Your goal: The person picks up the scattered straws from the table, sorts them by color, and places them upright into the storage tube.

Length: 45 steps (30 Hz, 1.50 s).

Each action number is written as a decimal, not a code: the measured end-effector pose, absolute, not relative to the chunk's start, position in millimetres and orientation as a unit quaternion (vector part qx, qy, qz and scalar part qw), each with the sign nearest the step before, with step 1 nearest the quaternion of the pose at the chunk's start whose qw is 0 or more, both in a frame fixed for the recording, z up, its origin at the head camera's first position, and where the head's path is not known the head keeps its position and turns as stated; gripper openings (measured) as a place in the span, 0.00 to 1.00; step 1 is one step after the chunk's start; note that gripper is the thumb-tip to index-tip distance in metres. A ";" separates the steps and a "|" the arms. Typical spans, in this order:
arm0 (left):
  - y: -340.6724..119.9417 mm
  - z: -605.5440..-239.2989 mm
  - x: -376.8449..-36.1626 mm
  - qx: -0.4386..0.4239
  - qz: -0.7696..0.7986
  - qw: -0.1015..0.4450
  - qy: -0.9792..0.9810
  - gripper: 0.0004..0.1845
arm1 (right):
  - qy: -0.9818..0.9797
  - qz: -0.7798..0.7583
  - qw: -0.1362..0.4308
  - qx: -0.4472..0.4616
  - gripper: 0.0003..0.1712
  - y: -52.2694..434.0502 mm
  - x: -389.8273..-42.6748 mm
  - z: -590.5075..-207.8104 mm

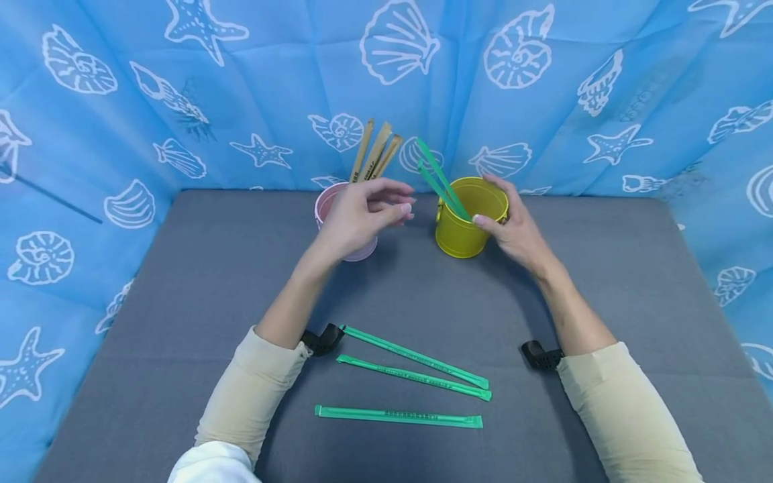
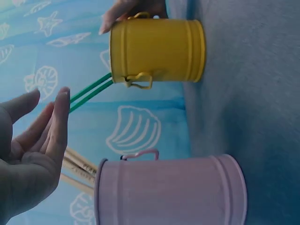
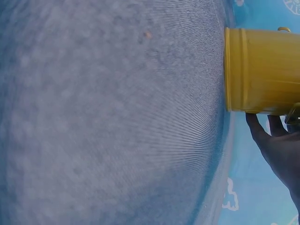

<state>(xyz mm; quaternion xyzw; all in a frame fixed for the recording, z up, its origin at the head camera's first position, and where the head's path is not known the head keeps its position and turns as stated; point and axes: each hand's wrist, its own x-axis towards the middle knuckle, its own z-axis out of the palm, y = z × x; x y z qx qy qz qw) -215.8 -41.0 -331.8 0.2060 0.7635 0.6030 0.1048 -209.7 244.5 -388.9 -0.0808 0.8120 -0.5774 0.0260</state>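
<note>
Two green wrapped straws lean in a small yellow bucket. My right hand grips this bucket at its right side, thumb over the near rim, other fingers partly hidden behind. In the right wrist view the fingers touch the yellow wall. My left hand hovers over a pink bucket with nothing in its grasp; the left wrist view shows its fingers loosely extended. Several brown paper-wrapped straws stand in the pink bucket.
Three more green wrapped straws lie on the grey tabletop nearer the body: an upper one, a middle one and a lower one. Behind the buckets hangs a blue curtain with white shell and starfish prints.
</note>
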 end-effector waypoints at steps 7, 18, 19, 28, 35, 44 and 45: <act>-59.3 -342.0 -198.8 0.296 0.574 0.093 0.758 0.16 | 0.825 -0.558 0.015 -0.088 0.41 241.3 -209.8 -384.4; -78.1 -357.4 -183.4 0.321 0.584 0.112 0.737 0.21 | 0.829 -0.554 0.031 -0.070 0.42 242.4 -206.4 -388.4; -79.7 -359.0 -182.6 0.330 0.578 0.112 0.737 0.22 | 0.829 -0.554 0.032 -0.069 0.42 242.6 -206.1 -389.1; -98.8 -370.5 -173.0 0.422 0.532 0.129 0.723 0.27 | 0.821 -0.567 0.035 -0.067 0.43 241.7 -207.0 -388.0; -111.1 -380.8 -164.6 0.404 0.529 0.154 0.730 0.25 | 0.826 -0.558 0.028 -0.066 0.43 250.1 -217.5 -403.2; -119.9 -396.7 -156.0 0.347 0.506 0.153 0.775 0.26 | 0.821 -0.566 0.032 -0.070 0.43 245.2 -210.2 -392.3; -121.1 -399.3 -154.8 0.339 0.497 0.158 0.783 0.26 | 0.820 -0.567 0.033 -0.070 0.43 244.3 -208.8 -390.2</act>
